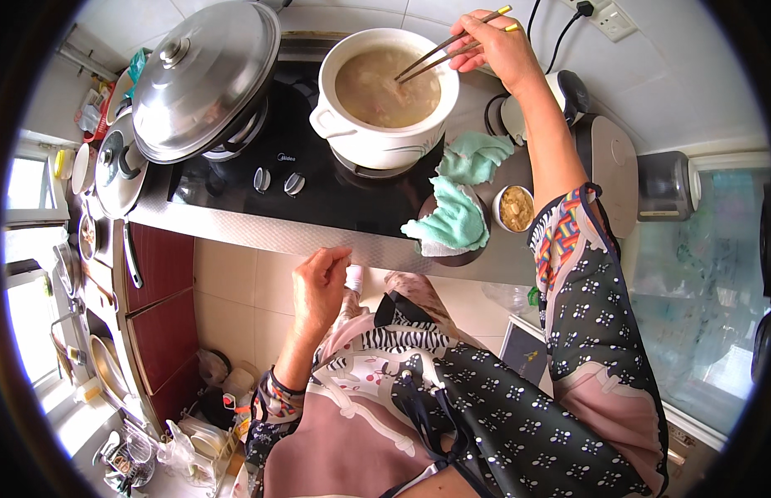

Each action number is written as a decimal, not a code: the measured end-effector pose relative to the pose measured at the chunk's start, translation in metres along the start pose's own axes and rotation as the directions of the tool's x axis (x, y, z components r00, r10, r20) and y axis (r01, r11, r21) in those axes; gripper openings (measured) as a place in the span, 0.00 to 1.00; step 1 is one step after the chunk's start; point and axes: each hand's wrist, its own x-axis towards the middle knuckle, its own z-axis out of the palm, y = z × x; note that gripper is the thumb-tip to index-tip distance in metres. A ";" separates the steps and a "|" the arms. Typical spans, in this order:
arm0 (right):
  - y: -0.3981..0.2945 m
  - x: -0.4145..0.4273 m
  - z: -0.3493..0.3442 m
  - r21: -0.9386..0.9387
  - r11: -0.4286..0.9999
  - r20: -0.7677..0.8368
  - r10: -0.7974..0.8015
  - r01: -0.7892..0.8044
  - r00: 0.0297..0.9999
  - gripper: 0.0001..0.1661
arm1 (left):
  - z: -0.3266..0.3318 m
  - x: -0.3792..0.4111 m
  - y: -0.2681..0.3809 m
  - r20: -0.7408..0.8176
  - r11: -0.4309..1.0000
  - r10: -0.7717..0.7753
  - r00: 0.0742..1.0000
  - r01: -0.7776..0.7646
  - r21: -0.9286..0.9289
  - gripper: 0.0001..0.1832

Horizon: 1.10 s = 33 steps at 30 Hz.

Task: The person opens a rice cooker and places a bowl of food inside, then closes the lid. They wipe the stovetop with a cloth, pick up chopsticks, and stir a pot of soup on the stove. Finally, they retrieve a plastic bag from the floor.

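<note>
My right hand (pixel 494 46) is shut on a pair of dark chopsticks (pixel 444 51) with gold-coloured ends. Their tips dip into cloudy soup (pixel 376 81) with pale pieces in a white ceramic pot (pixel 385 146), which stands on the right burner of a black glass gas hob (pixel 348 208). My left hand (pixel 320 286) hangs in front of the counter edge with its fingers curled, and nothing shows in it. Two folded green cloths (pixel 454 215) lie right of the pot, the nearer one on a dark round object. Beside them is a small white bowl of yellowish chunks (pixel 516 209).
A wok with a domed steel lid (pixel 205 75) covers the left burner. A lidded pan (pixel 119 165) sits left of it, its handle jutting past the counter edge. Small appliances (pixel 606 174) stand at the right, below a wall socket (pixel 611 23) with a black cable.
</note>
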 end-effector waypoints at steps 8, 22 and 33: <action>-0.003 0.008 0.024 -0.079 0.994 0.167 0.086 -0.073 0.982 0.20 | 0.002 -0.008 -0.008 -0.018 0.999 -0.035 0.999 0.035 -0.019 0.08; 0.014 -0.030 0.074 -0.219 0.975 0.052 -0.017 0.028 0.999 0.13 | -0.003 -0.015 -0.011 -0.003 0.996 -0.077 0.997 0.077 -0.037 0.07; 0.031 -0.031 0.030 -0.016 0.989 -0.234 -0.144 0.145 0.961 0.15 | -0.003 -0.013 -0.020 0.026 0.998 -0.065 0.998 0.066 -0.025 0.07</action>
